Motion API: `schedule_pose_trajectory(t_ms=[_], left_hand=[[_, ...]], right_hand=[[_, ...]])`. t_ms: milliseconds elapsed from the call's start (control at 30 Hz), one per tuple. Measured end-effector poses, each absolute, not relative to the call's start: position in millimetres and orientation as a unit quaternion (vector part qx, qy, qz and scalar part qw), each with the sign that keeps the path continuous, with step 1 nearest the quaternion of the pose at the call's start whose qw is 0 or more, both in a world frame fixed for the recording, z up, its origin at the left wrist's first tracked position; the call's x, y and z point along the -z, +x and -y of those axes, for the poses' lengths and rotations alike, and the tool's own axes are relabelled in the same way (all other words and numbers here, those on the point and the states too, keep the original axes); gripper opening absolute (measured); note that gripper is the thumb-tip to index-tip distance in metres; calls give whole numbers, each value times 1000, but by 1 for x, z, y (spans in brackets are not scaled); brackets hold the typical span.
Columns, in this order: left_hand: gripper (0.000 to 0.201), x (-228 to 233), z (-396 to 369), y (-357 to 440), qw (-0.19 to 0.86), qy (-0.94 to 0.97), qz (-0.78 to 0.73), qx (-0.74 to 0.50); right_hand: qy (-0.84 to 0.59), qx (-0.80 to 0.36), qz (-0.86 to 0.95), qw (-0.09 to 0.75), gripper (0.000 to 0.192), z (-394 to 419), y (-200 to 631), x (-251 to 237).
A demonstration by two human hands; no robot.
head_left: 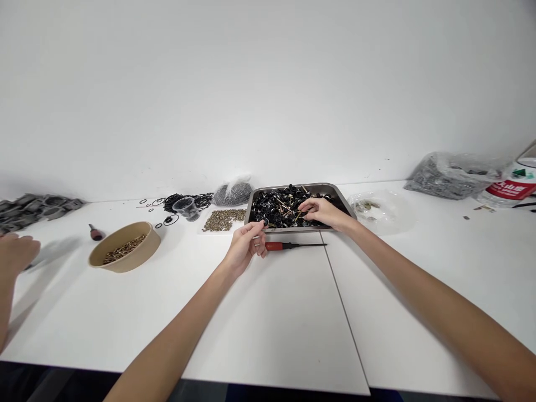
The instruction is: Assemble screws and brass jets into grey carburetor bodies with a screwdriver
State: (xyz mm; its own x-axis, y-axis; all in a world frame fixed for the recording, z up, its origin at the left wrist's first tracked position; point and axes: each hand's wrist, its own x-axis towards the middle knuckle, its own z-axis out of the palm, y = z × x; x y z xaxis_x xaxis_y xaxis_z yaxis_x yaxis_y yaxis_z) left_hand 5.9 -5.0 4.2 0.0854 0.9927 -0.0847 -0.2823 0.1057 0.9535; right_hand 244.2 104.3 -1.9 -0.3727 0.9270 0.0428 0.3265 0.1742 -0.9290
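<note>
My left hand (247, 244) is closed in a pinch on a small black round part (265, 221), at the front left corner of a metal tray (297, 229). Many black parts (272, 209) and brass-coloured screws (285, 205) lie mixed in that tray. My right hand (320, 212) reaches over its right side, thumb and fingers drawn together among the parts; what they grip is too small to make out. A screwdriver with a red handle (274, 246) lies in front of the tray, close to my left fingers.
Left of the tray are small brass pieces (224, 220), a clear cup (186, 209), black rings (170, 220) and a tan bowl (153, 240) of screws. Another person's hand (19, 254) is at far left. Bags (444, 176) and a bottle (513, 187) stand right.
</note>
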Motion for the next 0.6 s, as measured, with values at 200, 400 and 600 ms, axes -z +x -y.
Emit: schedule_pose_trajectory(t_ms=[200, 400, 600], left_hand=[[31, -3, 4, 6, 611, 422, -422, -520], [32, -3, 6, 6, 611, 419, -425, -520], [31, -3, 5, 5, 609, 420, -426, -520]], right_hand=[[-444, -438, 711, 323, 26, -104, 245, 4], [-449, -428, 715, 321, 24, -103, 244, 1], [-455, -417, 711, 338, 23, -104, 244, 2]])
